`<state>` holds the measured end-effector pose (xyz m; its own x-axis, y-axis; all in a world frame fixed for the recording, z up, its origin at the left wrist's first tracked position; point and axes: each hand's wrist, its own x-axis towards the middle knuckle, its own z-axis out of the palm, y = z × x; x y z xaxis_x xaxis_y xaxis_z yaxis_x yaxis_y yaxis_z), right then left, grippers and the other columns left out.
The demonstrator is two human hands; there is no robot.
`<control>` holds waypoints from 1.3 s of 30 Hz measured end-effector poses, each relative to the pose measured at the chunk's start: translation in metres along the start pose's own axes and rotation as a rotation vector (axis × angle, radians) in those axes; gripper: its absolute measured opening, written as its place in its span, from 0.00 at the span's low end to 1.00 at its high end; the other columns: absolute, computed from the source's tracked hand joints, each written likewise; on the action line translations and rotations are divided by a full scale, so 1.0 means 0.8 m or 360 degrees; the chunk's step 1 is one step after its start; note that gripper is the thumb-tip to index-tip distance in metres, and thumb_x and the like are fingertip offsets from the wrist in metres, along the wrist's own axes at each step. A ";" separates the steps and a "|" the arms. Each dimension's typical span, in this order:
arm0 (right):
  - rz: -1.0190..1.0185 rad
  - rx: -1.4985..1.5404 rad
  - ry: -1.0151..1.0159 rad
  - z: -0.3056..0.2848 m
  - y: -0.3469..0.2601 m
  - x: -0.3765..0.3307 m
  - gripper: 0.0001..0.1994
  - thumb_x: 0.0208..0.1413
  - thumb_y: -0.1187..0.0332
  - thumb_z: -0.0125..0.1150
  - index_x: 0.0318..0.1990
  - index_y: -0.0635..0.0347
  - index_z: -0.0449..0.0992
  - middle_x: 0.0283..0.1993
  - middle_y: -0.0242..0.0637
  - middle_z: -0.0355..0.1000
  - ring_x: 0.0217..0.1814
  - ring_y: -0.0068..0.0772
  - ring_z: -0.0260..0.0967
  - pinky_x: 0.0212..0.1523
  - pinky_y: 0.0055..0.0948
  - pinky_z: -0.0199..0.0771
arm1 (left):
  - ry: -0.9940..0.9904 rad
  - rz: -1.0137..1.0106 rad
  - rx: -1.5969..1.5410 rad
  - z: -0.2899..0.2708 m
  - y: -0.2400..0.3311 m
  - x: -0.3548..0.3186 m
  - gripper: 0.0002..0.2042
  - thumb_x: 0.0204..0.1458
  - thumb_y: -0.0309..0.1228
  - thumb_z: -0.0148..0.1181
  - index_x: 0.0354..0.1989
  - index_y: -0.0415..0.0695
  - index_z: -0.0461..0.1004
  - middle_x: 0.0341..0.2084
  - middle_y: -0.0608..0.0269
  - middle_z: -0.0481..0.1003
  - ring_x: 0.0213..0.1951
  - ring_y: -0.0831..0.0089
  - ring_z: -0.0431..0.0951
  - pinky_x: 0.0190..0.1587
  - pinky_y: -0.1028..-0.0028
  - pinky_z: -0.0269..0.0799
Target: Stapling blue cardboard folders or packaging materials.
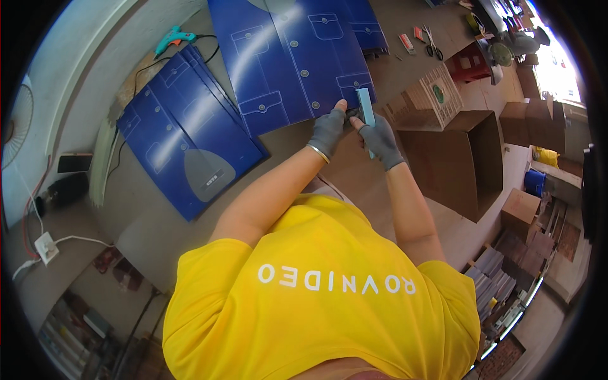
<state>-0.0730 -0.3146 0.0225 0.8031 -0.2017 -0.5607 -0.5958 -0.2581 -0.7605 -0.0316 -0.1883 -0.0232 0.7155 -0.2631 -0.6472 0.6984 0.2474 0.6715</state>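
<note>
Nearside of the big blue panel [278, 69] is your yellow shirt [316, 316]: soft cloth, creased at the sleeves, white print across it. Your left hand [329, 130] is at the panel's near edge, toward its right end: grey fabric glove, bare thumb tip, smooth metallic bangle [320, 154] at the wrist. Thumb sits by that edge; remaining fingers mostly hidden, can't tell if they grip anything. Your right hand [383, 142], also grey-gloved, is just off the panel's near right corner, fingers wrapped round a pale-blue tool [365, 107]: long, straight, narrow, slightly tilted, upper end overlapping the corner in view. Can't tell if it's touching.

Panel itself: smooth, glossy, curved glare streak, printed flap pockets, stitch lines, round buttons.

Left of the panel, askew on the grey-brown tabletop [402, 73]: blue sheets [171, 120], same gloss, layered edges, rounded grey patch at the near end. Right of the panel: cardboard box [437, 155], brown, matte, angular, one side open. Farther right of the panel: cream lattice crate [441, 95]. Left of the panel's far half: teal glue gun [172, 39], dark cord. Right of that half: scissors [432, 47], dark loop handles.
</note>
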 end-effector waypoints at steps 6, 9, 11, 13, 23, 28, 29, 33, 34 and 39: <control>0.0123 0.0104 -0.0029 0.011 0.019 0.006 0.17 0.56 0.58 0.61 0.41 0.65 0.73 0.23 0.30 0.67 0.23 0.23 0.67 0.22 0.24 0.67 | -0.0049 0.0312 0.0354 -0.021 -0.021 0.007 0.25 0.55 0.50 0.57 0.42 0.35 0.78 0.38 0.55 0.78 0.39 0.70 0.77 0.45 0.72 0.70; 0.0091 0.0255 -0.0348 0.013 0.022 -0.026 0.17 0.55 0.57 0.62 0.40 0.63 0.72 0.25 0.32 0.69 0.26 0.24 0.68 0.26 0.25 0.68 | -0.0239 0.0281 0.0284 -0.067 0.000 0.004 0.22 0.53 0.48 0.59 0.43 0.39 0.77 0.37 0.56 0.78 0.39 0.69 0.78 0.45 0.70 0.72; 0.0037 0.0302 -0.0620 0.007 0.020 -0.054 0.17 0.55 0.57 0.62 0.39 0.62 0.71 0.27 0.33 0.70 0.28 0.26 0.70 0.30 0.26 0.70 | -0.0386 -0.0159 0.0171 -0.123 0.053 -0.005 0.17 0.50 0.44 0.63 0.41 0.44 0.77 0.34 0.58 0.78 0.38 0.67 0.79 0.42 0.67 0.74; -0.0002 0.0107 -0.0958 -0.006 0.018 -0.077 0.19 0.52 0.57 0.64 0.43 0.62 0.71 0.31 0.35 0.71 0.33 0.27 0.71 0.37 0.26 0.70 | -0.0344 -0.0242 0.0453 -0.188 0.119 -0.007 0.15 0.51 0.43 0.61 0.37 0.43 0.76 0.30 0.60 0.77 0.33 0.67 0.79 0.39 0.68 0.75; -0.0056 0.0109 -0.0415 -0.075 0.053 -0.041 0.22 0.52 0.58 0.65 0.49 0.62 0.69 0.39 0.32 0.69 0.42 0.24 0.68 0.45 0.26 0.67 | -0.0661 -0.0209 0.0071 -0.172 0.055 -0.004 0.30 0.52 0.47 0.62 0.55 0.38 0.65 0.45 0.55 0.71 0.46 0.68 0.74 0.47 0.67 0.73; -0.0091 -0.0110 -0.0630 -0.074 0.055 -0.052 0.26 0.53 0.57 0.64 0.55 0.63 0.67 0.43 0.31 0.67 0.45 0.23 0.64 0.47 0.25 0.65 | -0.0386 0.0283 0.0004 -0.053 -0.003 -0.021 0.22 0.55 0.46 0.59 0.49 0.41 0.70 0.34 0.61 0.72 0.34 0.72 0.74 0.36 0.69 0.74; -0.0104 -0.0171 -0.0675 -0.068 0.053 -0.054 0.28 0.54 0.56 0.63 0.57 0.63 0.66 0.43 0.31 0.66 0.46 0.22 0.63 0.48 0.24 0.65 | -0.0312 0.0278 0.0073 -0.057 -0.006 -0.019 0.22 0.56 0.44 0.59 0.51 0.40 0.69 0.38 0.59 0.73 0.38 0.72 0.74 0.41 0.69 0.73; -0.0010 0.0170 -0.0728 -0.022 0.056 -0.060 0.24 0.57 0.55 0.61 0.53 0.62 0.66 0.42 0.33 0.66 0.45 0.23 0.66 0.44 0.23 0.68 | -0.0337 0.0231 -0.0183 -0.057 0.012 -0.044 0.20 0.57 0.41 0.59 0.51 0.40 0.69 0.40 0.60 0.73 0.42 0.72 0.73 0.45 0.70 0.72; -0.0010 0.0172 -0.0733 -0.010 0.054 -0.058 0.24 0.57 0.55 0.61 0.53 0.62 0.66 0.42 0.33 0.66 0.45 0.23 0.66 0.44 0.23 0.68 | -0.0349 0.0270 -0.0109 -0.063 0.011 -0.044 0.22 0.57 0.42 0.58 0.52 0.39 0.69 0.41 0.60 0.73 0.42 0.72 0.72 0.46 0.72 0.71; -0.0231 -0.0103 -0.0601 0.028 0.039 -0.042 0.17 0.57 0.56 0.59 0.42 0.62 0.70 0.29 0.33 0.69 0.32 0.25 0.69 0.34 0.24 0.69 | -0.0299 0.0180 0.0023 -0.084 0.015 -0.048 0.19 0.57 0.39 0.58 0.51 0.40 0.68 0.42 0.61 0.72 0.43 0.72 0.72 0.48 0.72 0.71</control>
<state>-0.1183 -0.2950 0.0101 0.8186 0.1991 -0.5388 -0.4655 -0.3195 -0.8253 -0.0499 -0.1130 -0.0145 0.7726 -0.4038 -0.4899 0.6127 0.2723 0.7419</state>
